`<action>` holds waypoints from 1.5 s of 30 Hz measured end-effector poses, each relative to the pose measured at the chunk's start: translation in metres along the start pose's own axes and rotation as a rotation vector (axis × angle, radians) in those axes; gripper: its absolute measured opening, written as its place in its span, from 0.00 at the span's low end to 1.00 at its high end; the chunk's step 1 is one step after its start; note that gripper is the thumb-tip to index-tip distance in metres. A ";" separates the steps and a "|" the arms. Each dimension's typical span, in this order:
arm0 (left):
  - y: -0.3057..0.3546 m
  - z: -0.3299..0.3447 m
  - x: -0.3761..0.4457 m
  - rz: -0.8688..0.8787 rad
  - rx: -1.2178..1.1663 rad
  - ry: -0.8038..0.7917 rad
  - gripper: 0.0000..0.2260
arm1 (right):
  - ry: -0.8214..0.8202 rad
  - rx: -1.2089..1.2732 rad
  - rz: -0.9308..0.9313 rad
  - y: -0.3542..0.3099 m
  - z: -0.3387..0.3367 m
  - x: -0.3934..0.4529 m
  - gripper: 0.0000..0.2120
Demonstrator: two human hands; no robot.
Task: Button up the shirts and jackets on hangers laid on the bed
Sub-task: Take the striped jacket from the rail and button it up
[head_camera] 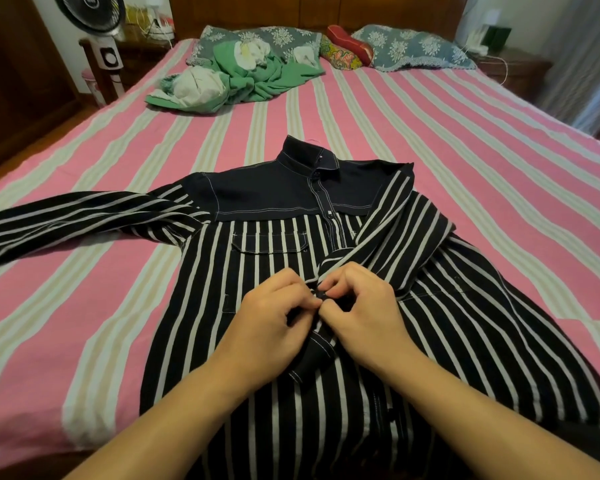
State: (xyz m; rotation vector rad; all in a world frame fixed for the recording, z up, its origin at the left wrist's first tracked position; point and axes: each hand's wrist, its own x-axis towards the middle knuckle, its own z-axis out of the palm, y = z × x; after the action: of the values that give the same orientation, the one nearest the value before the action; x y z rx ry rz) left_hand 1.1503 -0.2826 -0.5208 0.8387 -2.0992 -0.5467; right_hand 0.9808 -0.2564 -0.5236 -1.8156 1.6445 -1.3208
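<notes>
From the head camera, a wide bed (pixel 84 188) covered by a pink sheet with white and beige stripes fills the room, with a dark wooden headboard (pixel 312 12) at the far end. Two blue-grey floral pillows (pixel 409 46) lie against the headboard, a small red bolster cushion (pixel 352 46) between them. In front of the left pillow sits a crumpled green and white cloth bundle (pixel 229 81). A black standing fan (pixel 94 19) stands off the bed's far left corner. A black long-sleeved shirt with white vertical stripes and a plain dark yoke (pixel 243 271) lies flat, front up, in the middle of the bed, collar toward the headboard; its one sleeve stretches out to the left, the other is folded across the chest. The upper placket looks closed. At mid-chest, the left hand (pixel 274 317) curls its fingers and pinches the placket edge, while the right hand (pixel 361 306), touching it, pinches a small dark button (pixel 321 293) and the cloth around it. Both forearms come in from the lower edge, resting over the shirt's lower part.
</notes>
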 end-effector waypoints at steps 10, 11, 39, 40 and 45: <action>-0.009 -0.020 0.013 -0.208 -0.091 -0.137 0.12 | -0.020 -0.072 -0.209 0.003 -0.003 0.004 0.09; -0.014 -0.019 0.013 -0.090 -0.008 -0.137 0.11 | -0.016 -0.089 -0.206 0.005 -0.004 0.005 0.09; -0.010 -0.052 -0.004 -0.568 -0.201 -0.083 0.05 | -0.386 -0.635 -0.212 -0.044 0.007 -0.033 0.24; -0.009 -0.051 -0.003 -0.614 -0.295 -0.043 0.04 | -0.370 -0.657 -0.209 -0.044 0.011 -0.033 0.20; -0.007 -0.053 0.000 -0.707 -0.555 -0.036 0.06 | -0.341 -0.561 -0.152 -0.044 0.002 -0.026 0.11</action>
State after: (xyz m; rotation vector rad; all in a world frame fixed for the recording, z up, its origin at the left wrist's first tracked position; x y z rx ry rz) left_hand 1.1956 -0.2921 -0.4939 1.2153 -1.5020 -1.4397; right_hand 1.0109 -0.2216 -0.5004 -2.3589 1.8208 -0.5669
